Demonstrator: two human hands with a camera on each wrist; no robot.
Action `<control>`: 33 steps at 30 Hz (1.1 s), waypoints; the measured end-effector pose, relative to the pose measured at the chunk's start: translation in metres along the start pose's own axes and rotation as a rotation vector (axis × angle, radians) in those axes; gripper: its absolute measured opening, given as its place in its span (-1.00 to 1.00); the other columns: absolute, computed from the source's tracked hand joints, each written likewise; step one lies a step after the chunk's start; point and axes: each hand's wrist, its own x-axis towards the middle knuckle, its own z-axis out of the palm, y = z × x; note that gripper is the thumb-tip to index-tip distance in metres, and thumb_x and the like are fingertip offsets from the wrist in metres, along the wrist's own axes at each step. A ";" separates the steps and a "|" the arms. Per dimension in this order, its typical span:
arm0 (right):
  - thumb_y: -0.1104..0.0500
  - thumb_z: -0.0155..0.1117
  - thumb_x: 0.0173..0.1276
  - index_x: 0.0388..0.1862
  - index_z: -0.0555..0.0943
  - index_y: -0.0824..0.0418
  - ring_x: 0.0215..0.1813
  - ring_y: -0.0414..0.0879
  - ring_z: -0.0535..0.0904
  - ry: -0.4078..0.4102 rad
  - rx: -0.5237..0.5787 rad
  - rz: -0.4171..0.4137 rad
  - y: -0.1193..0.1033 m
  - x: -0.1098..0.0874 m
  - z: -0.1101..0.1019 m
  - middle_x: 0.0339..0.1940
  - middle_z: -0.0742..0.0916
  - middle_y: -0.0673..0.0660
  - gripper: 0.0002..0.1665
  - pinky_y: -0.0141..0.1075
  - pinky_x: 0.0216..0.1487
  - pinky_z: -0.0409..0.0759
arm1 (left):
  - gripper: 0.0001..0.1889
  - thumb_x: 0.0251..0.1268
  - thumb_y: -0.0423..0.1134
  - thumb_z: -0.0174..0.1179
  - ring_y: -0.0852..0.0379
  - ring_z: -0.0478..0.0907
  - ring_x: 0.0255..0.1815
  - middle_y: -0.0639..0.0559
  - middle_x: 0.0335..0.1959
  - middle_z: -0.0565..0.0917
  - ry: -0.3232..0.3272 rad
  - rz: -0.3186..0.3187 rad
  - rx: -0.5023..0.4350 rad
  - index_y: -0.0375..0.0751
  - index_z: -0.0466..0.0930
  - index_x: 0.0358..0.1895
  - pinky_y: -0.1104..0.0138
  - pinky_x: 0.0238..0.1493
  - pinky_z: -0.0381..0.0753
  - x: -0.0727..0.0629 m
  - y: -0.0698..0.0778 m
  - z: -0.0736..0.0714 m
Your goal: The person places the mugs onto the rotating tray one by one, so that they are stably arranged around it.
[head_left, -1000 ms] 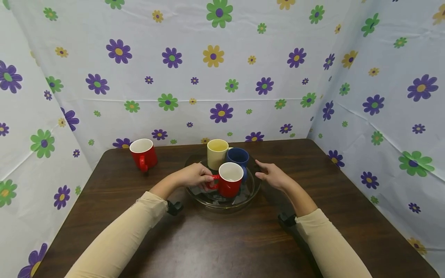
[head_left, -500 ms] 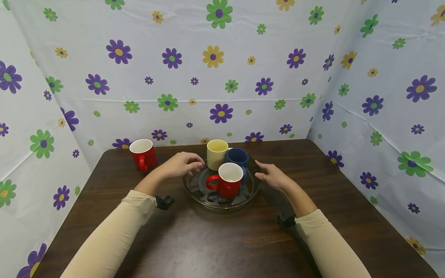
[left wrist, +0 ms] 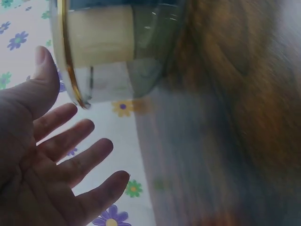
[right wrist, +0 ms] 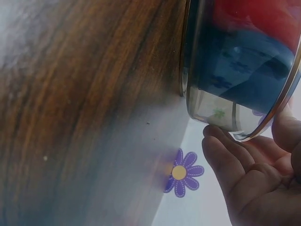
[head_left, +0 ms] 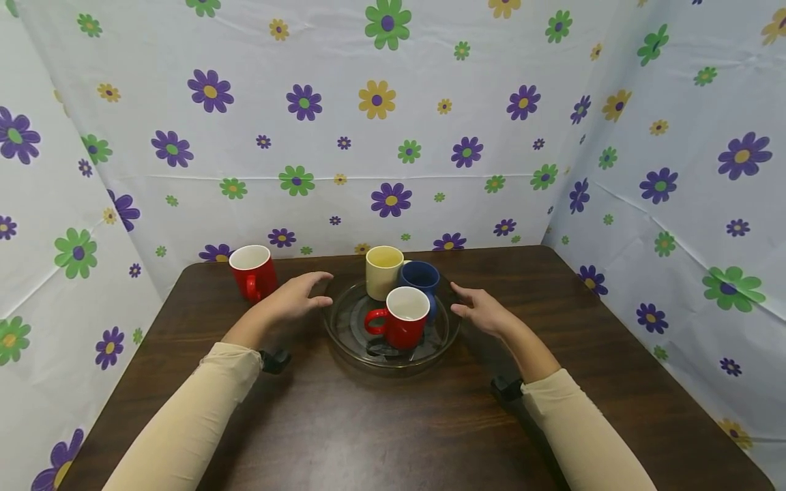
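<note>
A round clear-glass tray (head_left: 361, 350) with a gold-coloured edge stands mid-table. In it are a red mug (head_left: 405, 327), its handle pointing left, a yellow mug (head_left: 382, 278) behind, and a blue mug (head_left: 420, 275) at the back right. My left hand (head_left: 291, 298) hovers just left of the tray, fingers spread, holding nothing. In the left wrist view the glass rim (left wrist: 70, 70) is near the thumb. On the tray's right side, my right hand (head_left: 483, 311) has relaxed fingers against or very close to the outer glass wall (right wrist: 211, 110); exact contact is unclear.
A second red mug (head_left: 254, 274) stands at the table's back left, behind my left hand. Dark wooden table (head_left: 393, 423) extends toward me. Flower-print cloth (head_left: 338, 136) hangs at the back and both sides.
My left hand has let go of the red mug's handle in the tray and moved left, out past the tray's rim. The mugs and my right hand have stayed in place.
</note>
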 end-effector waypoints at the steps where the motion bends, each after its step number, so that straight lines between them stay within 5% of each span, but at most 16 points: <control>1: 0.17 0.11 0.60 0.60 0.13 0.36 0.47 0.44 0.28 0.000 0.000 -0.002 0.000 0.000 0.000 0.55 0.26 0.46 -0.28 0.23 0.41 0.33 | -0.37 0.44 -0.15 0.26 -0.36 0.36 0.42 -0.39 0.42 0.41 -0.004 -0.003 0.001 -0.37 0.31 0.45 -0.21 0.41 0.32 -0.001 -0.002 0.001; 8: 0.19 0.11 0.60 0.60 0.13 0.36 0.47 0.45 0.28 0.012 0.004 0.001 -0.002 -0.002 -0.001 0.54 0.27 0.47 -0.28 0.25 0.42 0.31 | -0.34 0.45 -0.15 0.25 -0.37 0.40 0.39 -0.39 0.43 0.40 -0.005 0.011 -0.018 -0.34 0.28 0.49 -0.21 0.39 0.34 -0.001 -0.008 0.004; 14: 0.17 0.10 0.61 0.60 0.13 0.34 0.50 0.45 0.23 0.015 0.017 0.011 -0.001 -0.002 0.002 0.55 0.26 0.45 -0.29 0.26 0.44 0.25 | -0.31 0.45 -0.14 0.25 -0.37 0.24 0.50 -0.37 0.51 0.29 -0.022 0.002 0.004 -0.31 0.24 0.53 -0.25 0.45 0.21 -0.003 -0.010 0.004; 33: 0.22 0.07 0.62 0.58 0.17 0.37 0.50 0.40 0.24 0.053 -0.016 -0.005 -0.003 -0.002 0.004 0.53 0.29 0.43 -0.34 0.24 0.47 0.21 | -0.35 0.51 -0.17 0.18 -0.40 0.28 0.46 -0.45 0.47 0.31 -0.030 -0.012 0.053 -0.41 0.22 0.50 -0.23 0.45 0.22 -0.014 0.004 0.011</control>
